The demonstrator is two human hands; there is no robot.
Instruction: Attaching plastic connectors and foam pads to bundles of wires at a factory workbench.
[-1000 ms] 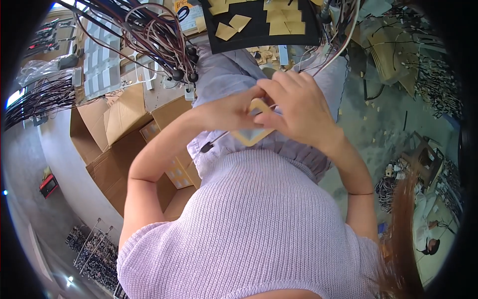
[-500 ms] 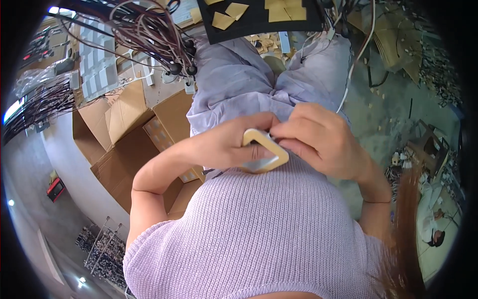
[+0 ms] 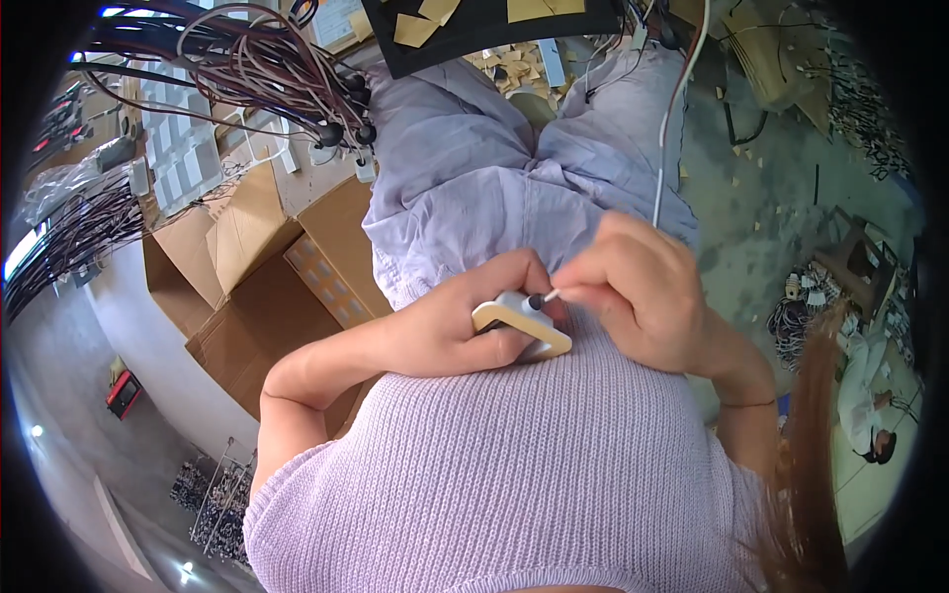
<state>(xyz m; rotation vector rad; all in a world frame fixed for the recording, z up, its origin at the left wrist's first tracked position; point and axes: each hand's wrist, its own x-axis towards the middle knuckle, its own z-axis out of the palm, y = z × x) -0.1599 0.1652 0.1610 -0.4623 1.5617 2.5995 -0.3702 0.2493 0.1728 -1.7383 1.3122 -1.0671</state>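
Observation:
Close to my chest, my left hand (image 3: 474, 316) is closed round a small white plastic housing with a tan rim (image 3: 534, 333). Its thumb rests inside the rim. A black round fitting (image 3: 536, 301) sticks out of the housing's upper side, facing my right hand (image 3: 633, 287). Thumb and forefinger of that hand pinch the white cable (image 3: 552, 295) at this fitting. A longer white cable (image 3: 660, 163) runs down over my right thigh to the right hand; whether the two are one piece is hidden by the fingers.
Bundled dark cables with black ends (image 3: 287, 69) hang at the upper left. An open cardboard box (image 3: 247, 341) stands left of my legs. A black board with tan pieces (image 3: 465, 35) lies beyond my lap. At the far right another person (image 3: 860, 415) is visible.
The housing has tilted in my left hand, so its black fitting now shows. My right hand has drawn slightly apart from the left, and the white cable between its fingertips has come into view.

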